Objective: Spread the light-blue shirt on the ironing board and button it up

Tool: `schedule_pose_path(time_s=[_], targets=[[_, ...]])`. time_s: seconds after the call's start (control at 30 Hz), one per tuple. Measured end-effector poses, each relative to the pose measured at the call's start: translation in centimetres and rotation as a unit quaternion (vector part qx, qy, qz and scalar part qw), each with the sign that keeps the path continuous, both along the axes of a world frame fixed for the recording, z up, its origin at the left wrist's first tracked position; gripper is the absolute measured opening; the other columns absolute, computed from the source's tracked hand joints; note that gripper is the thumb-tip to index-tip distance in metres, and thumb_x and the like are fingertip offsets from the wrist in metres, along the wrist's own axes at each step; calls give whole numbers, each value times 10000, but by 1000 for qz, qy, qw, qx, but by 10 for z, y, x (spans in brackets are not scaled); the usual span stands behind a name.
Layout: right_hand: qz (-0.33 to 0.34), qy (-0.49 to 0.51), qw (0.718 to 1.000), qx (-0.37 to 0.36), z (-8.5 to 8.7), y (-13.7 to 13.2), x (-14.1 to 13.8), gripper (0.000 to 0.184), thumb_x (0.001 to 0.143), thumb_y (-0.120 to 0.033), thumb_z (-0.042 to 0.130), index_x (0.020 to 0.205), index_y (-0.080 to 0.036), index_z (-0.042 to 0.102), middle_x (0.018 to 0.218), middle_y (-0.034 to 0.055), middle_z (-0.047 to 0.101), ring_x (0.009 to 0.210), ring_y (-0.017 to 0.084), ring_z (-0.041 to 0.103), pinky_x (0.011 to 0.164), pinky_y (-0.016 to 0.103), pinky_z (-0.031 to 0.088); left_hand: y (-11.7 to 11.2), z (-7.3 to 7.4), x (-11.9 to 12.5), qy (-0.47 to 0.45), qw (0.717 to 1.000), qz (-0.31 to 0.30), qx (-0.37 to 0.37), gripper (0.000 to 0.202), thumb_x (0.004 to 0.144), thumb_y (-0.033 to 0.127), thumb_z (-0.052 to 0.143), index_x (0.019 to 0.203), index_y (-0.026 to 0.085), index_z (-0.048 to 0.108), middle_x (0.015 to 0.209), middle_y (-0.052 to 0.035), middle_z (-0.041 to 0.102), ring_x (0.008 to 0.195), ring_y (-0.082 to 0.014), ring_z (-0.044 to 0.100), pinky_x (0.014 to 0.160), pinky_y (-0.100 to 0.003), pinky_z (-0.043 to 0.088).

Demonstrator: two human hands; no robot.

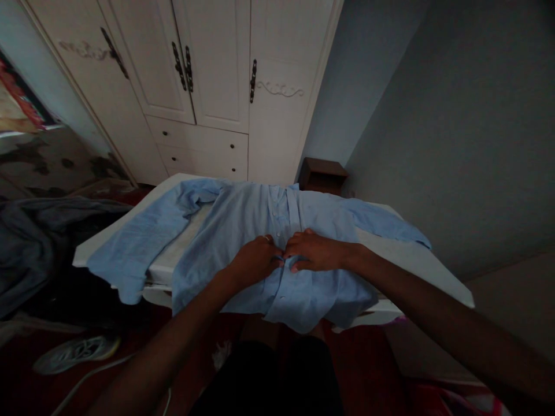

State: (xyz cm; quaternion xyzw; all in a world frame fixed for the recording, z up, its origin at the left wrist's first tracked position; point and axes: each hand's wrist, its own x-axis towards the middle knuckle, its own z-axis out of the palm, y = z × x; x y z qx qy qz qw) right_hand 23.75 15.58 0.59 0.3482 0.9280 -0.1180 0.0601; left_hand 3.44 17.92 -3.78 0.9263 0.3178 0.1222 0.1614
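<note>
A light blue button-up shirt (234, 231) lies spread, front up, across a white table (377, 245), its sleeves out to both sides and its hem hanging over the near edge. My left hand (260, 259) and my right hand (314, 251) meet at the front placket, about midway down the shirt. The fingers of both hands are closed on the cloth there, pinching the placket edges from either side. Several small buttons show along the placket; any button between my fingertips is hidden. A ring is on a finger of my left hand.
Behind the table stands a white wardrobe (217, 69) with dark handles, and a small brown cabinet (323, 176) beside it. Dark clothes (26, 248) are heaped at left. A sneaker (78, 353) and a white cord (93, 372) lie on the red floor.
</note>
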Motion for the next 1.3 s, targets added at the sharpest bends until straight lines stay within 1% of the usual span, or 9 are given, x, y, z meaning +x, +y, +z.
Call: schedule_pose_path(time_s=[0.13, 0.2, 0.33, 0.47, 0.63, 0.83, 0.97, 1.1, 1.3], targets=[[11, -25, 999, 29, 1, -1, 0, 251, 818, -137, 679, 1061, -192, 648, 1019, 65, 656, 1014, 235, 541, 845, 398, 358, 3, 7, 1, 44, 998, -53, 8, 169, 867, 252, 601, 966, 226, 736, 934, -79, 610, 880, -207, 605, 783, -312, 460], [20, -15, 999, 36, 0, -1, 3, 219, 811, -109, 675, 1008, -201, 651, 981, 52, 640, 981, 217, 531, 835, 383, 354, 6, 6, 0, 51, 996, -77, 21, 169, 870, 240, 601, 972, 230, 736, 947, -79, 614, 895, -210, 608, 801, -320, 456], [54, 48, 996, 52, -6, 3, 12, 47, 862, -217, 656, 891, -186, 638, 962, 46, 601, 957, 198, 506, 830, 356, 359, 13, -2, 0, 23, 994, -104, 31, 189, 887, 240, 593, 1008, 251, 737, 972, -70, 625, 904, -196, 609, 829, -324, 447], [79, 102, 986, 109, -16, 3, 24, 155, 917, -323, 581, 891, -181, 639, 971, 62, 586, 914, 185, 498, 834, 340, 391, 18, -13, -4, -25, 992, -119, 44, 172, 894, 260, 598, 979, 237, 745, 974, -62, 626, 895, -173, 599, 829, -309, 433], [62, 119, 976, 171, -26, -5, 33, 231, 979, -266, 448, 914, -187, 654, 938, 68, 600, 830, 153, 531, 740, 287, 436, 19, -21, -8, -76, 989, -115, 47, 193, 920, 258, 559, 964, 229, 744, 997, -59, 627, 926, -165, 586, 848, -308, 413], [42, 210, 972, 101, -32, -11, 37, 202, 964, -288, 496, 994, -172, 658, 1061, 88, 624, 909, 149, 605, 804, 290, 507, 19, -21, -9, -112, 987, -113, 8, 235, 940, 236, 509, 950, 211, 743, 1004, -65, 620, 912, -160, 582, 838, -303, 416], [34, 282, 957, 54, -35, -8, 38, 178, 962, -232, 497, 1003, -184, 664, 1026, 74, 639, 894, 128, 621, 796, 259, 512, 19, -21, -10, -170, 978, -114, -47, 263, 949, 208, 472, 954, 183, 734, 1018, -76, 582, 921, -142, 572, 865, -277, 438], [32, 319, 945, 67, -39, -3, 34, 187, 957, -242, 508, 1023, -183, 673, 955, 74, 631, 853, 129, 616, 758, 252, 512, 16, -16, -8, -202, 970, -91, -101, 233, 937, 196, 494, 988, 188, 722, 1028, -72, 583, 1001, -145, 554, 929, -278, 432], [29, 358, 930, 79, -47, 4, 26, 173, 931, -267, 562, 1014, -173, 682, 891, 69, 624, 815, 133, 608, 732, 259, 524, -1, -10, -2, -231, 963, 26, -134, 206, 886, 148, 537, 917, 172, 738, 896, -59, 627, 883, -155, 578, 843, -291, 462]])
